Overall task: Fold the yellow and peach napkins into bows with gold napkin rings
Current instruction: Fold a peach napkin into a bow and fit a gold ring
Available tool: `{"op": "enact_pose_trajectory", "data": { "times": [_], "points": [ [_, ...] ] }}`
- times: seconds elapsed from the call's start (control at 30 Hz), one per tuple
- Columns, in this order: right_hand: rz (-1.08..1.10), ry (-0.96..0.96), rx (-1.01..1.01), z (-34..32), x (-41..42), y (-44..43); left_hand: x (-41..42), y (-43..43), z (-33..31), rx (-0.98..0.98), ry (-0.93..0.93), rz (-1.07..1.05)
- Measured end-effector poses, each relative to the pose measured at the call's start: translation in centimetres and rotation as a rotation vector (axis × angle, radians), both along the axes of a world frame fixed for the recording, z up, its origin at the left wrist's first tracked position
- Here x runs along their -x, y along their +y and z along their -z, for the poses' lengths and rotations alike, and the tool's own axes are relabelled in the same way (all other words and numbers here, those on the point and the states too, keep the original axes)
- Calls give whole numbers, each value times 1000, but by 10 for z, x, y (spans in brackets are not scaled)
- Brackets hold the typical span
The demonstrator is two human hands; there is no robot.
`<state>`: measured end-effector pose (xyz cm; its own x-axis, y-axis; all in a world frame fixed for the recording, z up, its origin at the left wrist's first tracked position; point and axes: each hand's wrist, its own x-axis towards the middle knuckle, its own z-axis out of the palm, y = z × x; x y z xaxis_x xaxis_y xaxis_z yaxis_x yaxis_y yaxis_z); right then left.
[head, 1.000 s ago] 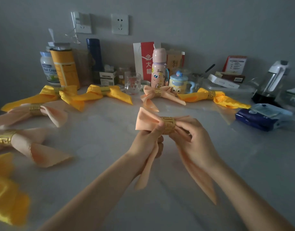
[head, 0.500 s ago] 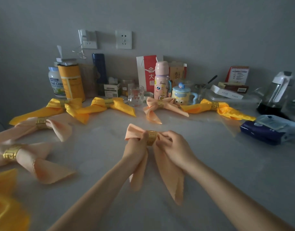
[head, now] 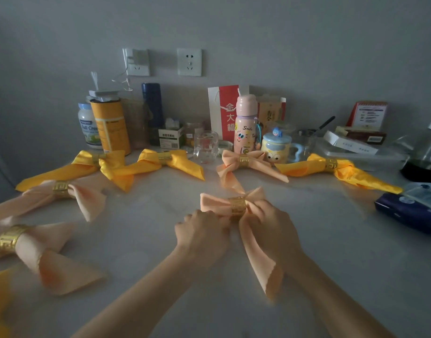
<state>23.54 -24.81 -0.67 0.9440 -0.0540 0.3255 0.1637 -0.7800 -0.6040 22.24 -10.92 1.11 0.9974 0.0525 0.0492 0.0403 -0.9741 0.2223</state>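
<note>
Peach napkin [head: 260, 254] is at the middle of the pale marble-look table [head: 146, 228], in both our hands, cinched through a gold ring [head: 237, 206] with a cut-out pattern. Our left hand [head: 202, 236] has its fingers curled onto the cloth just left of the ring. Our right hand [head: 268, 223] pinches the loop just right of it. One matte, soft tail runs toward us beside the right wrist and has a jagged edge.

Containers along the wall:
- a clear glass [head: 206, 147], and we can't tell if anything's in it
- a yellow canister [head: 110, 125] with something white stacked on top
- a white-capped jar [head: 87, 125]
- a capped pink bottle [head: 245, 128]
- a lidded cartoon mug [head: 275, 146]
- a clear tray [head: 392, 159] with a white box [head: 351, 145] in or on it, hard to say which

In front of those lie ringed bows, with shiny satin yellow bows [head: 165, 159] and duller peach bows [head: 63, 191].
</note>
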Motion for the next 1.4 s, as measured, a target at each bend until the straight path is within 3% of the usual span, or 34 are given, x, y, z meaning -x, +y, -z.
{"op": "enact_pose_trajectory", "data": {
  "times": [0.13,0.23,0.33,0.53,0.67,0.73,0.87,1.0,1.07,1.17,1.3,1.4],
  "points": [
    [-101,31,-114,1,1,19,7,16,0,153,-33,63],
    [-161,22,-36,17,-6,21,2,17,7,242,-58,109],
    [-148,71,-117,24,-9,22,4,14,7,292,-83,116],
    [-351,-45,-58,-6,-24,63,0,63,-9,201,-246,-18],
    [-287,67,101,-6,-42,82,-7,83,-8,139,-57,-39],
    [-295,94,52,-6,-39,85,-3,83,-9,105,23,-83],
    [-408,54,-38,-18,-17,51,5,70,-30,-143,37,-108],
    [-115,9,41,-28,-27,-35,5,45,-49,-100,-105,7],
    [154,-70,217,-32,-39,-90,0,20,-50,-30,-117,128],
    [478,9,446,-39,-53,-157,-15,-28,-46,49,-112,297],
    [519,196,592,-38,-68,-205,-59,-91,-39,97,-66,413],
    [487,244,549,-38,-82,-217,-99,-120,-33,70,-47,426]
  ]
}}
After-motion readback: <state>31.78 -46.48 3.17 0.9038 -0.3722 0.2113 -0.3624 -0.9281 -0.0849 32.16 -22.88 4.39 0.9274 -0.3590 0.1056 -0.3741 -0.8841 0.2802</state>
